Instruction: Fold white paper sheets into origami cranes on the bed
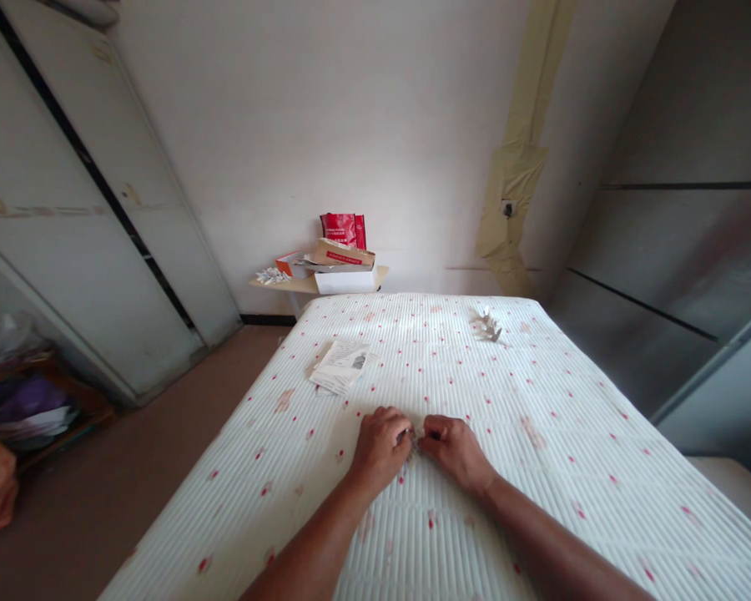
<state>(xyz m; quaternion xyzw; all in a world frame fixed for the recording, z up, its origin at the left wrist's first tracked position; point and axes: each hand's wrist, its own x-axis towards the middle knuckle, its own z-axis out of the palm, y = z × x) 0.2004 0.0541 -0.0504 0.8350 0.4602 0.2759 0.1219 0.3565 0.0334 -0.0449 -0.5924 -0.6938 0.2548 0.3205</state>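
L hand [380,444] & R hand [456,448] both pinch tiny pale scrap [415,437], mostly hidden; red glossy bag [344,229] print unreadable.

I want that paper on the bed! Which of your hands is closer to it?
Left. The left hand rests on the bed just this side of the paper; the right hand sits beside the left, farther right.

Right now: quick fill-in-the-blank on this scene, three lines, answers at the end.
1. The left hand and right hand pinch a small item on a bed with ____ spots.
2. The paper leaflet lies on the ____ hand's side.
3. The silvery scraps lie on the ____ hand's side.
Missing: red; left; right.
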